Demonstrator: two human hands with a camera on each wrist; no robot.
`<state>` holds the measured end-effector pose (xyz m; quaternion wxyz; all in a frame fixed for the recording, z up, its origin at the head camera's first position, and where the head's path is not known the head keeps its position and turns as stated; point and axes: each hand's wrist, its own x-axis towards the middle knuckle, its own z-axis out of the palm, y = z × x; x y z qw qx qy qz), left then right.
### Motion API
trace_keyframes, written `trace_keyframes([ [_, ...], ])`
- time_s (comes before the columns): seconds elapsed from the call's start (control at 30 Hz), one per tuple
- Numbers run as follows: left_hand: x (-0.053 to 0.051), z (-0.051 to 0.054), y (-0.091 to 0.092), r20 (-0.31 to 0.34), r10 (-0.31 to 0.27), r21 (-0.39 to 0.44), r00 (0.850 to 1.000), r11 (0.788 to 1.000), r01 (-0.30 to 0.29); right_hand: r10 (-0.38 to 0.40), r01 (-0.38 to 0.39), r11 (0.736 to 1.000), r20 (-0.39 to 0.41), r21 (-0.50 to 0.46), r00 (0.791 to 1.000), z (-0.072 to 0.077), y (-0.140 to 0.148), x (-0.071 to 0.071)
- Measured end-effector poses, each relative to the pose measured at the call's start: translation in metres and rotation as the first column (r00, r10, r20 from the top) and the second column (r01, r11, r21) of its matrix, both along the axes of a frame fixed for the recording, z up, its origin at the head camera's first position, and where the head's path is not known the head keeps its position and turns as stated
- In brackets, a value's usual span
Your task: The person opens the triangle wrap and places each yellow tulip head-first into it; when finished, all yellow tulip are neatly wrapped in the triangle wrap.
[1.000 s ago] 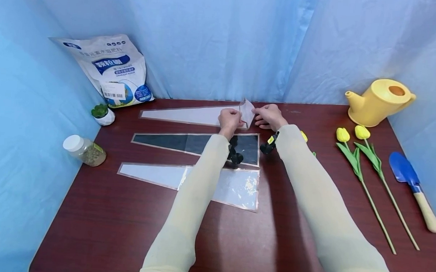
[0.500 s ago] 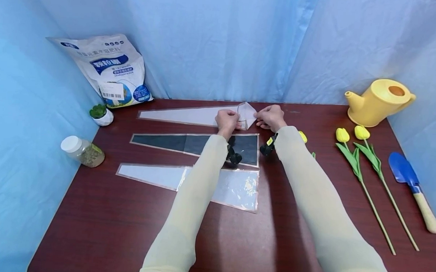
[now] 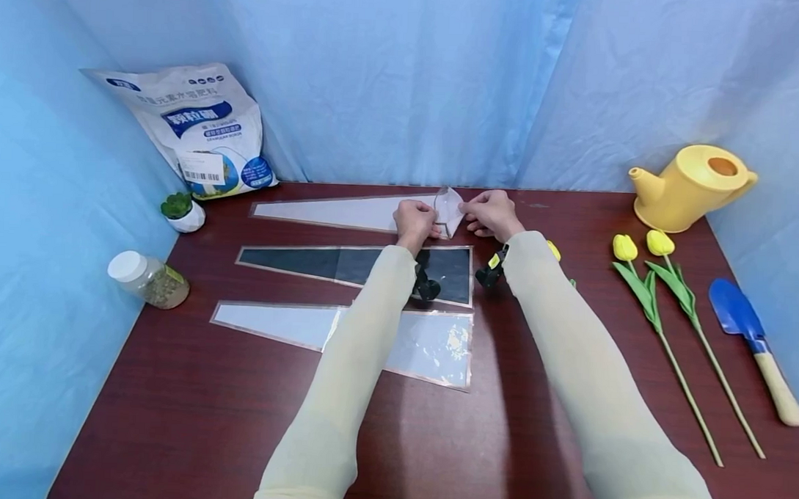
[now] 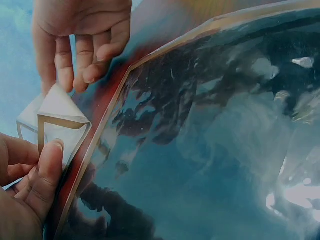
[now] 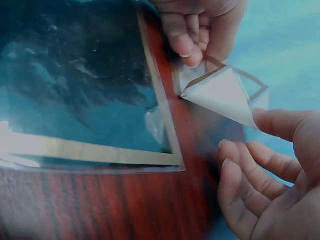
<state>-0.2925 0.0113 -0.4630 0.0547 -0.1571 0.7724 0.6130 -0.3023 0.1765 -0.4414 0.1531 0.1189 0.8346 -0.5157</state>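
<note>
White shiny plastic is closest to me: a long tapered sheet, the near white sheet [image 3: 429,346], lying flat on the brown-red table [image 3: 222,419]. Next one back is a dark sheet [image 3: 356,264], same shape, also flat. Then the one being handled, the far white sheet [image 3: 348,211], near the back edge. Its long axis runs left to right, thin end off to the left, wide end folded up right between the hands. The left hand [image 3: 414,221] is over the sheet itself, thumb and fingers pinching it by the fold. The right hand [image 3: 495,214] is off the wide end, so it's the nearer one to the flap's tip. Looks like it's pinching that tip, but one side of the grip is hidden, so don't quote me.

Containers, nearest first: a clear jar [image 3: 163,282] with a white lid and grainy stuff inside, tipped over a bit in this view; a small white pot [image 3: 189,216] with a green plant; a yellow watering can [image 3: 695,186], can't see what's in it; and a printed bag [image 3: 199,132] against the blue curtain [image 3: 392,80], contents hidden.
</note>
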Motion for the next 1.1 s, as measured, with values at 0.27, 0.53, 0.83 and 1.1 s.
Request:
trace_keyframes([
  [0.27, -0.003, -0.002, 0.000, 0.009, -0.002, -0.023, 1.000, 1.000, 0.002, 0.013, -0.012, 1.000, -0.039, 0.012, 0.999, 0.023, 0.007, 0.006],
  [0.53, 0.000, -0.003, 0.000, -0.006, -0.012, -0.023, 1.000, 1.000, 0.012, 0.016, -0.019, 0.999, -0.070, -0.032, 0.997, 0.057, 0.031, 0.020],
  [0.83, 0.002, -0.002, -0.002, -0.024, -0.025, -0.018, 0.999, 1.000, 0.024, 0.027, -0.030, 0.999, -0.156, -0.018, 0.987, 0.081, 0.069, 0.049],
  [1.1, 0.004, -0.002, 0.000, -0.032, -0.019, -0.016, 0.999, 1.000, 0.018, 0.039, -0.036, 0.999, -0.211, 0.017, 0.977, 0.091, 0.097, 0.083],
])
